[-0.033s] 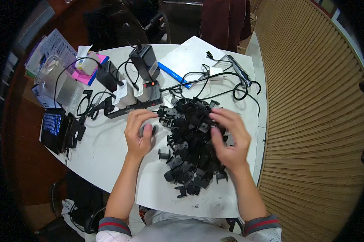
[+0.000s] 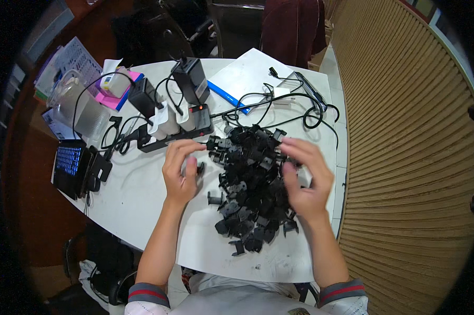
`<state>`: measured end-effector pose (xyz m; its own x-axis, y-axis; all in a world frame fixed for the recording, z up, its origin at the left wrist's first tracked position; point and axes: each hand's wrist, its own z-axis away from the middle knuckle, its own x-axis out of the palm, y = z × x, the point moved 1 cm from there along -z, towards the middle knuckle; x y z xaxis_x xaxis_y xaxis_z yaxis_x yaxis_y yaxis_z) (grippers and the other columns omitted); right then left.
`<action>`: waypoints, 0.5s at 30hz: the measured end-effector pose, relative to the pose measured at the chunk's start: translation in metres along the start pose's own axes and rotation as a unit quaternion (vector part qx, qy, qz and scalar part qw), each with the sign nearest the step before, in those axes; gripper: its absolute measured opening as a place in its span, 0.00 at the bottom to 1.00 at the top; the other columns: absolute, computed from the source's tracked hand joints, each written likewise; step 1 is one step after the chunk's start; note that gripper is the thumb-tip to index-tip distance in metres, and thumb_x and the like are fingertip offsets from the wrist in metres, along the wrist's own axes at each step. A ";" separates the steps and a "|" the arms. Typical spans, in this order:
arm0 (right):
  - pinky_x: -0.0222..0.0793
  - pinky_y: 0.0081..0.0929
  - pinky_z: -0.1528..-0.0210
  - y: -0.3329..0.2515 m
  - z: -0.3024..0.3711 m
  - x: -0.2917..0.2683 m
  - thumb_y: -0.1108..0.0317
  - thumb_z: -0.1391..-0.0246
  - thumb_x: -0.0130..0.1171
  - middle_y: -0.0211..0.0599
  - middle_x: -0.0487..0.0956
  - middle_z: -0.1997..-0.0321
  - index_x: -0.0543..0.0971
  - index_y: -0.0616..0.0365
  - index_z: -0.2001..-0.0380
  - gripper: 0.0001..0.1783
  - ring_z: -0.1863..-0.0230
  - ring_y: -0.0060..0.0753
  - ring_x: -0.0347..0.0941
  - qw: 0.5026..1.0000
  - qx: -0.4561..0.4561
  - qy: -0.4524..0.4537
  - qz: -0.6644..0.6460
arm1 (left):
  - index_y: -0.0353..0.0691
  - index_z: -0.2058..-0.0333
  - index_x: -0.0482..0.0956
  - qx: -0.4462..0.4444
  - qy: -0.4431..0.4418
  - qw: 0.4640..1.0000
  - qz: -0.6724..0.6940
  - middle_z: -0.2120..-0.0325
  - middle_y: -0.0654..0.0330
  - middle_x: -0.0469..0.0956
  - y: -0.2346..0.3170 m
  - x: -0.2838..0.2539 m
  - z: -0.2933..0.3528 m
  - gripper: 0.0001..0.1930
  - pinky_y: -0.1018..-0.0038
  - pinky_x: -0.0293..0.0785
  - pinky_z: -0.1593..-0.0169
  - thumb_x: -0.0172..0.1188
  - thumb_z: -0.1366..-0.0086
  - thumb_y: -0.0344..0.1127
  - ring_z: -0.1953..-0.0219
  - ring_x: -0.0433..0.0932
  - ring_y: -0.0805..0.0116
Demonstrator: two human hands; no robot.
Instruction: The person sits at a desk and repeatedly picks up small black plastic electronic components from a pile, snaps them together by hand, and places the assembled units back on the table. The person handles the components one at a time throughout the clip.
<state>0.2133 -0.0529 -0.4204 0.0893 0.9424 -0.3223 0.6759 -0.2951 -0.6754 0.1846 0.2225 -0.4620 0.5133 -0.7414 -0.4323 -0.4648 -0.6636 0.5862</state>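
A heap of small black plastic parts [image 2: 253, 184] lies on the white table in front of me. Many look like short spools or clips with flanged ends. My left hand [image 2: 182, 170] is at the heap's left side, its fingers curved and thumb held apart. One small black piece [image 2: 201, 168] shows beside that thumb; I cannot tell whether the hand touches it. To the right of the heap, my right hand [image 2: 308, 178] is open, slightly blurred, with thumb and fingers spread. A single spool-shaped part [image 2: 215, 198] lies at the heap's left edge.
Behind the left hand stands a black power strip [image 2: 176, 137] with several adapters plugged in. A laptop [image 2: 69, 168] sits at the table's left edge near a clear plastic container [image 2: 87, 115]. Cables [image 2: 313, 123] and a white charger [image 2: 282, 97] lie at the back right.
My right hand has shifted a little to the right, away from the heap. The left hand stays nearly where it was.
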 end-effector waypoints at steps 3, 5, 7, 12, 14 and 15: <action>0.75 0.37 0.42 -0.028 -0.004 -0.024 0.81 0.46 0.60 0.48 0.84 0.50 0.84 0.64 0.55 0.15 0.49 0.44 0.81 0.992 -0.097 0.076 -0.035 | 0.35 0.60 0.84 0.031 0.046 0.998 -0.008 0.61 0.51 0.82 0.014 -0.012 0.003 0.13 0.65 0.72 0.49 0.52 0.28 0.34 0.55 0.79 0.54; 0.75 0.38 0.43 -0.055 -0.009 -0.038 0.82 0.45 0.57 0.50 0.84 0.52 0.83 0.66 0.57 0.13 0.50 0.44 0.81 0.981 -0.109 0.112 -0.112 | 0.33 0.60 0.83 0.056 0.086 0.995 0.005 0.61 0.50 0.82 0.034 -0.025 -0.003 0.14 0.67 0.72 0.49 0.50 0.26 0.35 0.55 0.79 0.56; 0.76 0.40 0.44 -0.089 -0.012 -0.055 0.80 0.43 0.55 0.52 0.84 0.55 0.82 0.66 0.58 0.11 0.52 0.45 0.81 0.969 -0.147 0.112 -0.161 | 0.31 0.60 0.83 0.088 0.140 0.985 0.057 0.61 0.50 0.82 0.064 -0.044 -0.011 0.17 0.67 0.72 0.49 0.48 0.24 0.39 0.55 0.79 0.57; 0.77 0.43 0.46 -0.172 -0.034 -0.121 0.70 0.38 0.56 0.56 0.83 0.55 0.78 0.66 0.55 0.12 0.55 0.46 0.81 0.909 -0.370 0.102 -0.161 | 0.30 0.52 0.78 0.364 0.195 0.892 0.186 0.58 0.47 0.80 0.151 -0.139 -0.044 0.33 0.61 0.72 0.46 0.40 0.22 0.59 0.53 0.77 0.57; 0.76 0.43 0.46 -0.204 -0.039 -0.143 0.69 0.38 0.56 0.55 0.83 0.55 0.79 0.65 0.55 0.12 0.55 0.46 0.81 0.885 -0.441 0.070 -0.133 | 0.30 0.52 0.78 0.428 0.093 0.890 0.124 0.58 0.48 0.80 0.184 -0.170 -0.056 0.32 0.61 0.73 0.46 0.41 0.23 0.58 0.53 0.78 0.57; 0.76 0.43 0.46 -0.218 -0.040 -0.152 0.68 0.38 0.56 0.55 0.83 0.55 0.79 0.65 0.55 0.12 0.54 0.46 0.81 0.874 -0.465 0.065 -0.126 | 0.31 0.52 0.78 0.451 0.064 0.884 0.102 0.57 0.48 0.80 0.199 -0.178 -0.063 0.31 0.61 0.73 0.46 0.41 0.23 0.57 0.53 0.78 0.57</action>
<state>0.0816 -0.1253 -0.1976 -0.1062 0.9868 -0.1226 0.9829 0.1228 0.1371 0.0454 0.2287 -0.2251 0.4032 -0.8757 -0.2657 -0.9139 -0.3702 -0.1668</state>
